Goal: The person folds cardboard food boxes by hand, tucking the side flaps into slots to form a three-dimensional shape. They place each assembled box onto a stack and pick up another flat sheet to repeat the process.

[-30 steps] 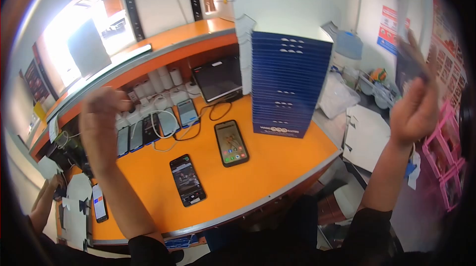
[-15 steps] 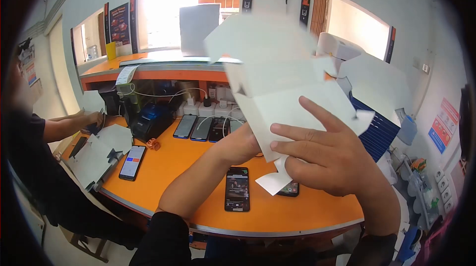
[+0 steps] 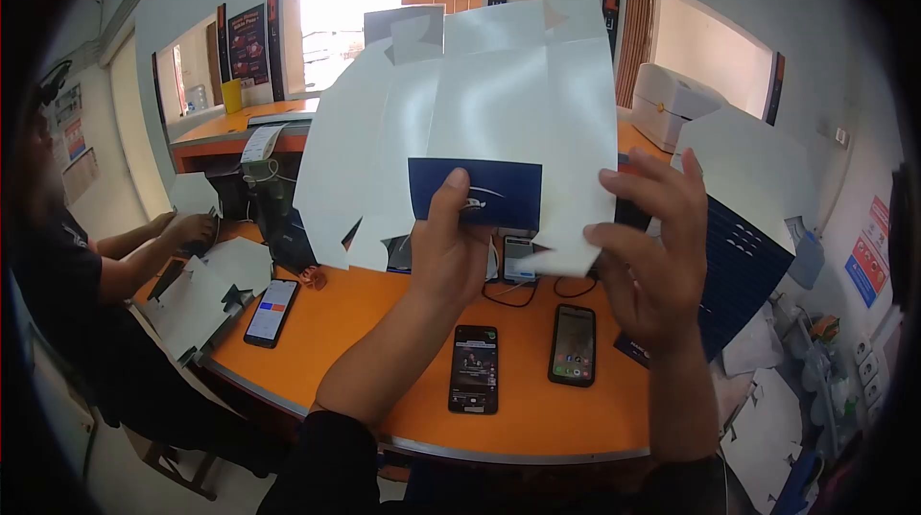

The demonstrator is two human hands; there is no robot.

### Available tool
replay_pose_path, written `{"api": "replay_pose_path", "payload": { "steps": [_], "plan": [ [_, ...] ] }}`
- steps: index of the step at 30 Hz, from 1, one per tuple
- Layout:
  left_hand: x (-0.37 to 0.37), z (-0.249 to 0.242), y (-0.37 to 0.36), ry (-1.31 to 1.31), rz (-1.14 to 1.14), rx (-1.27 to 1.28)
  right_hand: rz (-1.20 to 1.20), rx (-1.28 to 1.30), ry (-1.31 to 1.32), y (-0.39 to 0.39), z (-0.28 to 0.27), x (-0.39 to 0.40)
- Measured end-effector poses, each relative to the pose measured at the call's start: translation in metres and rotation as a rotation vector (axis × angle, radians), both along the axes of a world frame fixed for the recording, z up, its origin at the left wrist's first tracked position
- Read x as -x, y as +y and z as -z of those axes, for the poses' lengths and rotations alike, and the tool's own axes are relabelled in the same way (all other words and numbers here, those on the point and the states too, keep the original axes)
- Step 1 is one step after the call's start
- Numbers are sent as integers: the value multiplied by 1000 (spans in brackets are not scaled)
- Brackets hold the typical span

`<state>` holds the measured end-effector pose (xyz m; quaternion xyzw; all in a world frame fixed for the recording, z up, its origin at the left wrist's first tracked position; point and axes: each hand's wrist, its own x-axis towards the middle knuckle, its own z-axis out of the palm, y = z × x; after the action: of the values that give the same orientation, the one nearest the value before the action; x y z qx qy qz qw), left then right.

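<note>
A large white die-cut cardboard sheet (image 3: 499, 83), creased into panels, is held up in front of me. Its dark blue flap (image 3: 518, 191) with a small light print is turned toward me at the lower edge. My left hand (image 3: 446, 246) grips the sheet there, thumb on the blue flap and fingers behind. At the sheet's right edge, my right hand (image 3: 662, 251) has its fingers apart, fingertips at the edge; I cannot see a firm hold. Below, on the orange table (image 3: 384, 362), lie a phone with a lit screen (image 3: 474, 369) and another phone (image 3: 573, 345).
To the left, a co-worker's hands (image 3: 187, 227) are by white cardboard pieces (image 3: 206, 290) and a phone (image 3: 271, 313). A stack of dark blue cardboard (image 3: 743, 275) stands right, with a white printer-like box (image 3: 672, 103) behind. More cut cardboard (image 3: 767, 429) lies lower right.
The sheet has been turned and spread toward me, so its blue flap shows. My left hand has come out from behind it with the thumb in front. My right hand has moved to its right edge.
</note>
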<state>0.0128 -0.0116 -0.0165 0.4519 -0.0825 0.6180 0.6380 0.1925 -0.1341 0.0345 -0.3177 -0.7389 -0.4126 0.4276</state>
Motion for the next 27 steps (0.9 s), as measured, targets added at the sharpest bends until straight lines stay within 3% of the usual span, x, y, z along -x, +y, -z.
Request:
{"api": "replay_pose_path", "payload": {
  "steps": [6,12,18,21,24,27],
  "plan": [
    [-10,23,5,119,-41,-39,-170,-50,473,32,30,17],
    [-16,26,10,219,-214,-118,-150,-67,475,50,34,9],
    [-10,9,-2,486,-295,-174,-185,149,288,47,27,-19],
    [-8,3,-1,702,-310,-370,-184,284,311,44,30,-37],
    [-19,14,-3,655,-274,-291,-468,675,619,35,32,-20],
    [-25,16,-4,616,-439,-301,-759,750,791,57,52,-12]
  ]
}}
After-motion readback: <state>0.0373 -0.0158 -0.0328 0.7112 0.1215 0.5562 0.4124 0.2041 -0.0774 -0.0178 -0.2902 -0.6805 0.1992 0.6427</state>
